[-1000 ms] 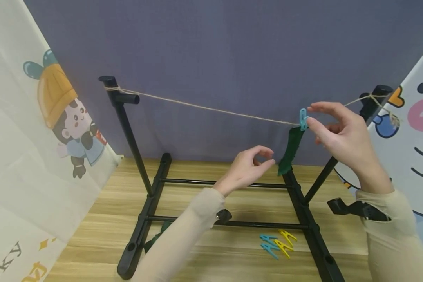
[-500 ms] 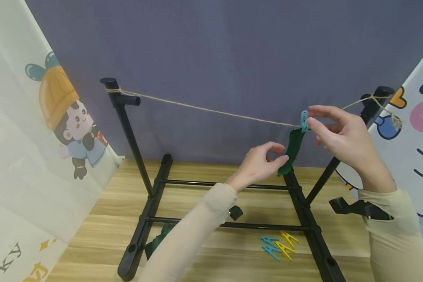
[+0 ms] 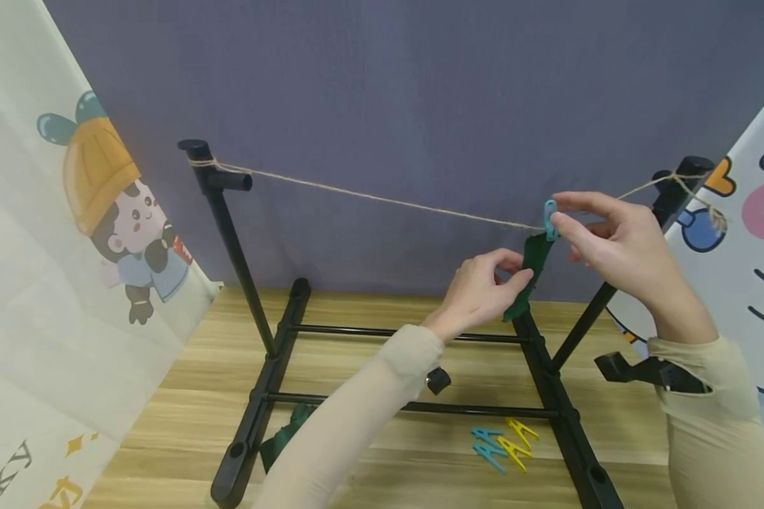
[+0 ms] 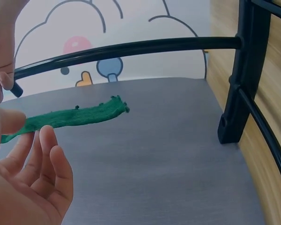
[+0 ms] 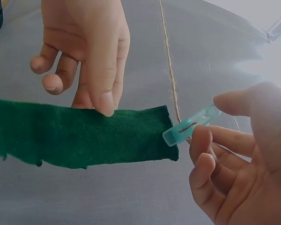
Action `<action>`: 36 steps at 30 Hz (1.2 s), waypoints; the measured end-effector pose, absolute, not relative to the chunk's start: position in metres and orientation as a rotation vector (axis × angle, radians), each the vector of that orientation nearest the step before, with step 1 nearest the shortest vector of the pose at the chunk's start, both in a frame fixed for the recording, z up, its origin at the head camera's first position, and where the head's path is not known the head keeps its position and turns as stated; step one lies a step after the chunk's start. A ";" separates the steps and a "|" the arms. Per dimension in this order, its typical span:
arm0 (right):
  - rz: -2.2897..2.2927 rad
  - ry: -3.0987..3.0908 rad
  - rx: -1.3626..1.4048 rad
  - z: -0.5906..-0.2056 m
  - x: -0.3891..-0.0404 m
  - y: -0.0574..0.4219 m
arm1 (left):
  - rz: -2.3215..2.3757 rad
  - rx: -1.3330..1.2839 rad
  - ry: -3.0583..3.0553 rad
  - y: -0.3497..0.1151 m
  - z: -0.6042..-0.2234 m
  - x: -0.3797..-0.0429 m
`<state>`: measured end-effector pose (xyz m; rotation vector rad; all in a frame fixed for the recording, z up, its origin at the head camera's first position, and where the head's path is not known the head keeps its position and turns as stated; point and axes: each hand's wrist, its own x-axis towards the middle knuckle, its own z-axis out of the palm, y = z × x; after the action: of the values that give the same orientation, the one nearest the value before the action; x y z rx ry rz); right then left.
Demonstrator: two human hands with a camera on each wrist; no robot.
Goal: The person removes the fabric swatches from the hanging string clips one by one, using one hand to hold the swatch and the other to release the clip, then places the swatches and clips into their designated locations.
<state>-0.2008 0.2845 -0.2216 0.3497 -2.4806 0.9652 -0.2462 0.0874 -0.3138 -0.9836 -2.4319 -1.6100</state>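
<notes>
A strip of green cloth (image 3: 537, 247) hangs from the twine line (image 3: 356, 192), its top edge in a light-blue clothespin (image 5: 189, 125). My right hand (image 3: 633, 258) pinches the clothespin's handle end between thumb and fingers, as the right wrist view shows. On the cloth's left edge, a little below the clip, my left hand (image 3: 480, 290) pinches the strip, thumb in front and fingers behind. The cloth's ragged lower end (image 4: 114, 107) hangs free in the left wrist view.
A black frame (image 3: 234, 254) carries the twine between two posts on a wooden table (image 3: 369, 452). Loose blue clothespins (image 3: 487, 449) and yellow clothespins (image 3: 513, 449) lie near its front bar. Another green cloth (image 3: 286, 437) lies at the front left, partly behind my left sleeve.
My left hand has moved right and slightly up to the hanging cloth and taken hold of its edge. My right hand has stayed at the clothespin, nearly still.
</notes>
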 end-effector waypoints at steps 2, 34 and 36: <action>0.965 -2.481 0.345 -0.221 -0.201 0.285 | -1.604 -0.983 -2.417 0.087 -0.313 -0.246; 0.916 -2.358 0.315 -0.227 -0.202 0.273 | -1.590 -1.018 -2.420 0.086 -0.316 -0.246; 0.918 -2.349 0.312 -0.227 -0.202 0.272 | -1.591 -1.019 -2.419 0.085 -0.317 -0.247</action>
<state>-0.2023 0.2723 -0.2272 0.3119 -2.3494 0.9181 -0.2466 0.0851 -0.3172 -1.0185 -2.4192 -1.5912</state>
